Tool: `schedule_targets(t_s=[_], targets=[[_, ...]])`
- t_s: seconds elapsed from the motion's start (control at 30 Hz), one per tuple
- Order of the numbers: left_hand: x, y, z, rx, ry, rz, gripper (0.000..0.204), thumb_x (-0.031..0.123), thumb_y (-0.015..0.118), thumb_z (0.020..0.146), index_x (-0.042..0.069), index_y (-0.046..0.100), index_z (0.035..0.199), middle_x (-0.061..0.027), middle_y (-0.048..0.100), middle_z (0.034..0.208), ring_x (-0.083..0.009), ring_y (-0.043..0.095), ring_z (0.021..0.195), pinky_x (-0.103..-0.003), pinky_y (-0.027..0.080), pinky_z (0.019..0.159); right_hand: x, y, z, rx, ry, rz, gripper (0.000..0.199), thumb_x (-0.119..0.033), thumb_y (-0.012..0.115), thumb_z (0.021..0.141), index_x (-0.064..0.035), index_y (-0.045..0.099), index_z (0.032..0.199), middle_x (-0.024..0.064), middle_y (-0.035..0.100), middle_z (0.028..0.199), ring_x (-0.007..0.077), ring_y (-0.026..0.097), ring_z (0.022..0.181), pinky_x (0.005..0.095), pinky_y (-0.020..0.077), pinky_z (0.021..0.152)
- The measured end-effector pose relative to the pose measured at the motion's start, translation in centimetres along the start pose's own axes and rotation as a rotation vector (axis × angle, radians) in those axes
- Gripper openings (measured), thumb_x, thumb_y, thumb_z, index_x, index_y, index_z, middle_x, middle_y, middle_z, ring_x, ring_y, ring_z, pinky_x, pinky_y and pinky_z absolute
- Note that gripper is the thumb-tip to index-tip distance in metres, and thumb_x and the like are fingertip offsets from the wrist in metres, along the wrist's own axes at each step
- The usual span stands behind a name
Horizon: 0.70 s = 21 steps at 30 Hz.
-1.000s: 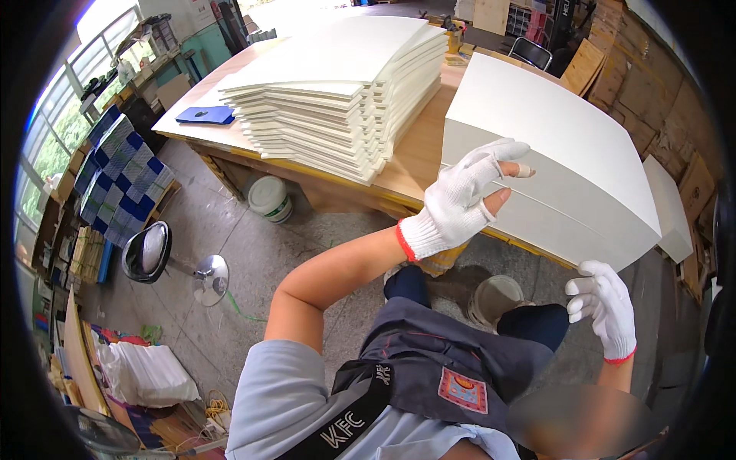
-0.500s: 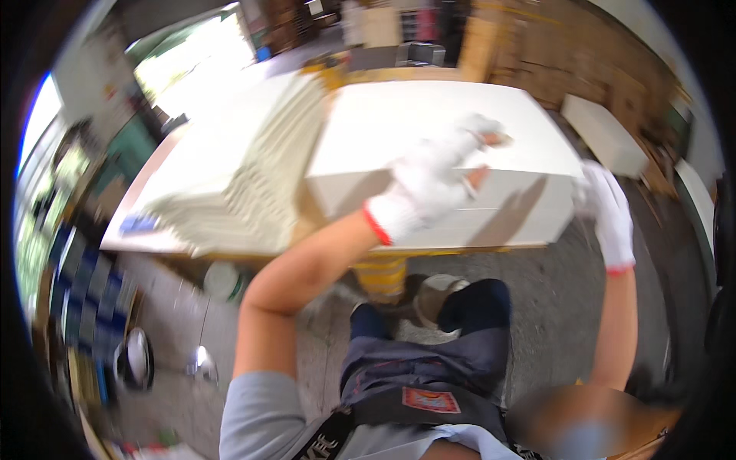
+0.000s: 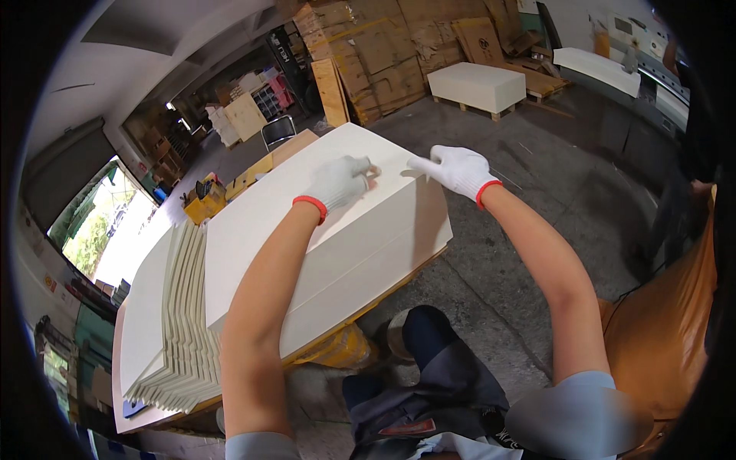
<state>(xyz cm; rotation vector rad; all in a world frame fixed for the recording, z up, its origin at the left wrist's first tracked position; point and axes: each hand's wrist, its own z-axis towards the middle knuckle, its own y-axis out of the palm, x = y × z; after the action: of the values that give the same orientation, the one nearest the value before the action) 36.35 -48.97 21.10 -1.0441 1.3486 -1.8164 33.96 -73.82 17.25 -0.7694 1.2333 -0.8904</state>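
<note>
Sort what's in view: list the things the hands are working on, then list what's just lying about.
In hand:
- tall white paper stack, with the gloved left hand and gloved right hand resting on its top sheet
- fanned pile of white sheets beside it on the same table

Lying about:
- yellow tool
- folding chair
- cardboard sheets
- white block on a pallet

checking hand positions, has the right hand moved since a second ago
Yes. The right hand has gone from below the white stack's edge up onto its top, near the left hand.
</note>
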Motion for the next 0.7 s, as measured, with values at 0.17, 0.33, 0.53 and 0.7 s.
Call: schedule_targets(t_s=[0.17,0.33,0.53,0.7], targets=[[0.5,1.5,0.2,-0.035,-0.090,-0.210,0.036,0.029,0.071,0.088,0.008,0.067,0.118,-0.0141,0.071,0.110,-0.0238,0.065,0.103,-0.034,0.048,0.089,0.0,-1.3,1.4,0.138,-0.313,-0.189,0.057,-0.065,0.050,0.089,-0.0105,0.066,0.090,0.0110,0.069,0.085,0.0297,0.067,0.081,0.0409,0.0507,0.070],[1.2,1.6,0.3,-0.012,-0.071,-0.260,0.034,0.026,0.068,0.090,0.007,0.065,0.118,-0.0146,0.069,0.114,-0.0246,0.065,0.103,-0.033,0.048,0.091,-0.9,-0.2,3.5,0.141,-0.369,0.392,0.053,-0.060,0.048,0.094,-0.0087,0.056,0.087,0.0113,0.064,0.080,0.0282,0.062,0.072,0.0394,0.0467,0.065],[-1.5,4.7,0.5,0.226,0.187,-0.517,0.039,0.016,0.068,0.093,0.004,0.059,0.129,-0.0106,0.069,0.114,-0.0167,0.063,0.101,-0.030,0.049,0.091,-3.6,1.7,2.4,0.089,0.025,0.920,0.053,-0.062,0.054,0.092,-0.0104,0.051,0.079,0.0024,0.054,0.066,0.0107,0.052,0.057,0.0275,0.0422,0.055],[2.0,2.7,0.0,0.075,-0.023,-0.557,0.047,0.012,0.069,0.091,0.000,0.053,0.134,-0.0132,0.067,0.120,-0.0183,0.062,0.111,-0.030,0.047,0.097,-2.4,3.0,2.7,0.251,-0.056,0.939,0.052,-0.058,0.049,0.096,-0.0079,0.048,0.079,0.0045,0.051,0.065,0.0141,0.054,0.056,0.0296,0.0433,0.054]])
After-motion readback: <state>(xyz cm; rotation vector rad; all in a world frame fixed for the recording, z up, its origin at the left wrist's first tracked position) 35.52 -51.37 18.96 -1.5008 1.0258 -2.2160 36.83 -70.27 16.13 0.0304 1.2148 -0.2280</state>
